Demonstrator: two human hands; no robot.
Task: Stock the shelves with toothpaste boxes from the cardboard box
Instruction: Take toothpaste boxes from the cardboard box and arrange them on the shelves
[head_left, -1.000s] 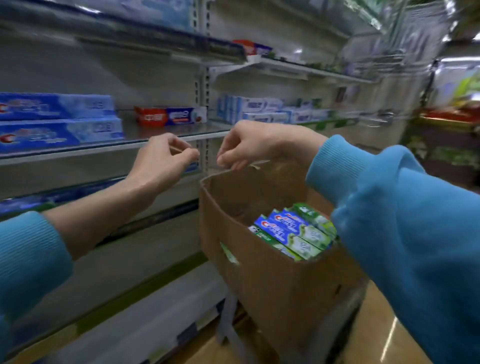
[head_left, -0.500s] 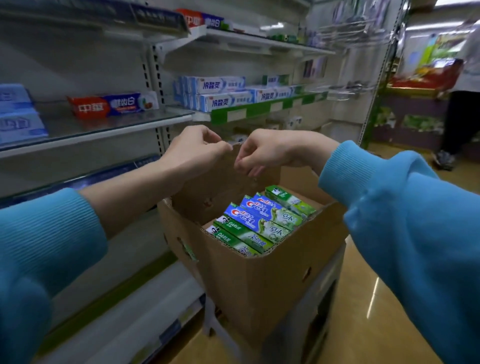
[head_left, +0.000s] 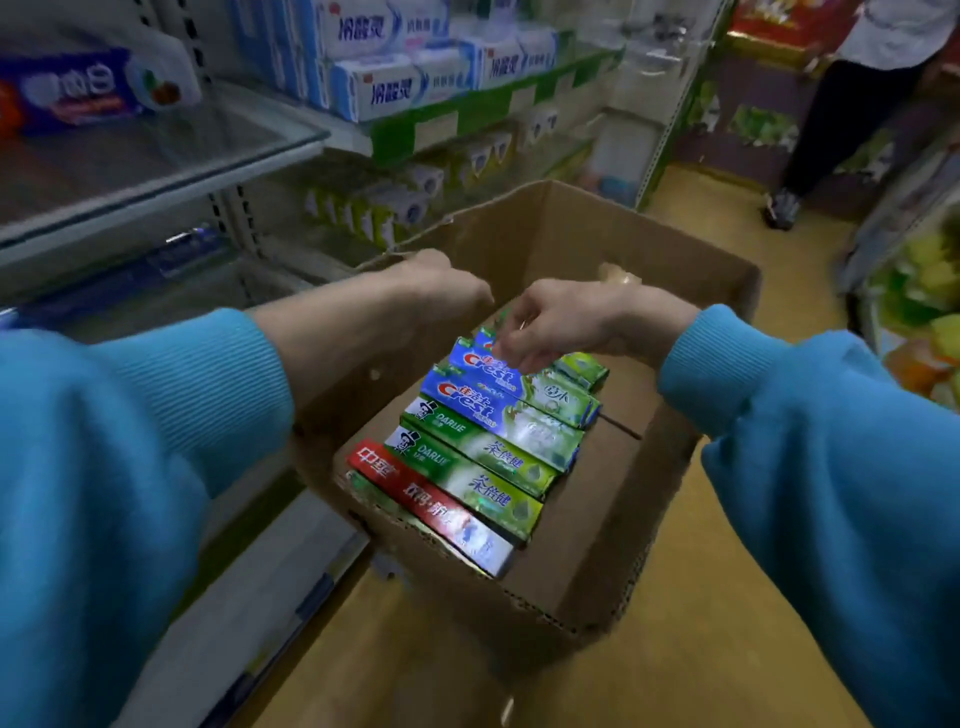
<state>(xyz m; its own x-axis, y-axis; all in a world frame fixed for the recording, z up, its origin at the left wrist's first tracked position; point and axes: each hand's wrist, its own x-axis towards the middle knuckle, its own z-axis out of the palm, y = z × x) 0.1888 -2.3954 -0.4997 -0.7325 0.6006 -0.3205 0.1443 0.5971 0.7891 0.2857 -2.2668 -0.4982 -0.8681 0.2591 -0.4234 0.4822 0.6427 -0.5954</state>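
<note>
Right grip hovers fingers-down over boxed toothpaste boxes.

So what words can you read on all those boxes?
"Crest": two blue boxes in the carton.
"DARLIE": two green boxes.
Chinese print on the red box, the shelf's white boxes and purple box: too blurred.
Shelf price tags: unreadable.
</note>
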